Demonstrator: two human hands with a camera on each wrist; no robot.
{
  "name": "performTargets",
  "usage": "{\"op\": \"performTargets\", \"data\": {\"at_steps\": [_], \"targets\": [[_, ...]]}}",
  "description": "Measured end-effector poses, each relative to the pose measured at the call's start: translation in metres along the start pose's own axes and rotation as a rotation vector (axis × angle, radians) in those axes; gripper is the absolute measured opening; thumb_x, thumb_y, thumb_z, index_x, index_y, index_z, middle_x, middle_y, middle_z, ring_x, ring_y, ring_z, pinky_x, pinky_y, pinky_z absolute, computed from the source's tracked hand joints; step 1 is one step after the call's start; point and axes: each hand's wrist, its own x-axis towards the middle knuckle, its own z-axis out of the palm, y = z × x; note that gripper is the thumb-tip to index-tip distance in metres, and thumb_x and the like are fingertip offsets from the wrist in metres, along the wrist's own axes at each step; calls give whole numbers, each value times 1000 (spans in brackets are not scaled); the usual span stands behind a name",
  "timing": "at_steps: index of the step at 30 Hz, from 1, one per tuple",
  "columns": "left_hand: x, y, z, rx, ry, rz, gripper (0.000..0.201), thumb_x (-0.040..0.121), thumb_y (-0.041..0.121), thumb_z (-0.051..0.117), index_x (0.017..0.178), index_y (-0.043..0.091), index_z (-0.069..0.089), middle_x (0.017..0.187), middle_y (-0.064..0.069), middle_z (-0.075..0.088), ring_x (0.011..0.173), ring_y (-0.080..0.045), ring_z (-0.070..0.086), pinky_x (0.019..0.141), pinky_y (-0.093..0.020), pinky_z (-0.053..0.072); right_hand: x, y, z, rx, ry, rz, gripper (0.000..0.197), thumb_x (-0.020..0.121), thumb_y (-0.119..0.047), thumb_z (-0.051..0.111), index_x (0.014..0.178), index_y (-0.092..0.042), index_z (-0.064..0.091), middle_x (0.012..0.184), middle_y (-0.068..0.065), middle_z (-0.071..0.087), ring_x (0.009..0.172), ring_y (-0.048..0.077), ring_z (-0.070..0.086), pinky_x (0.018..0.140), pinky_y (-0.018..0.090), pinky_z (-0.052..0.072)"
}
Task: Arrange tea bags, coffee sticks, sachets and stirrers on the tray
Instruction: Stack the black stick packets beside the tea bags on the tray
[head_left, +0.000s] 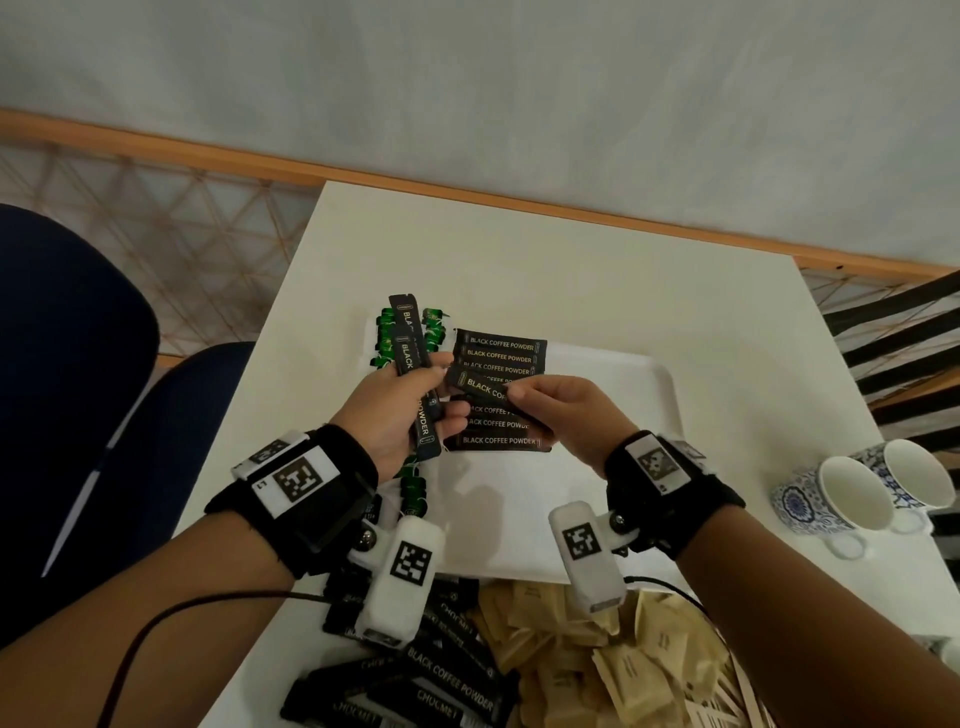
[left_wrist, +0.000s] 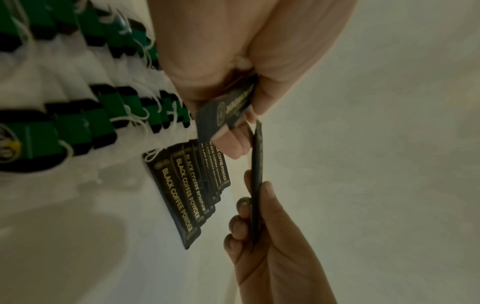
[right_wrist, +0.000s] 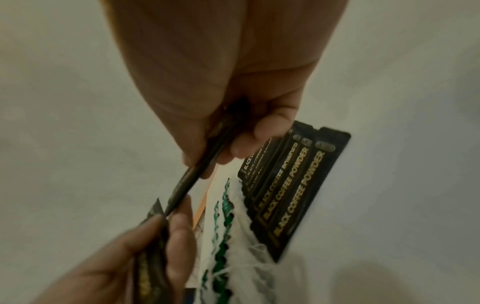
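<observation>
The left hand (head_left: 402, 410) holds spare coffee sticks (head_left: 410, 358) in a closed grip as stock, while the right hand (head_left: 566, 415) pinches one stick (head_left: 480, 387) over the tray (head_left: 644, 395) row.

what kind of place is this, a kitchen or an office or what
Probably an office or meeting-room refreshment corner rather than a kitchen: a small white table against a plain wall, dark blue chairs beside it, and two patterned cups next to a white tray being stocked with coffee sticks.

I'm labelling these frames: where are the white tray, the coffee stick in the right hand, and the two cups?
white tray (head_left: 623, 415), head view, bare right part.
coffee stick (head_left: 480, 387), head view, printed face.
cups (head_left: 852, 491), head view, nearer cup's inside.
</observation>
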Motion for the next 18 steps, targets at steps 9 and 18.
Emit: {"op": "performTargets", "data": {"at_steps": [9, 18], "targets": [[-2, -2, -2, 13, 30, 25, 13, 95, 1, 52, 97, 11, 61, 85, -10, 63, 70, -20, 64, 67, -32, 59, -4, 5, 0, -395, 92, -167, 19, 89, -21, 64, 86, -40, 68, 78, -4, 66, 62, 4, 54, 66, 22, 48], [2, 6, -11, 34, 70, -7, 22, 99, 21, 47, 102, 11, 66, 88, -6, 54, 73, -20, 59, 80, -39, 55, -3, 36, -1, -869, 62, -225, 15, 85, -26, 66, 96, -30, 75, 95, -9, 62, 90, 9, 56, 84, 23, 46]]}}
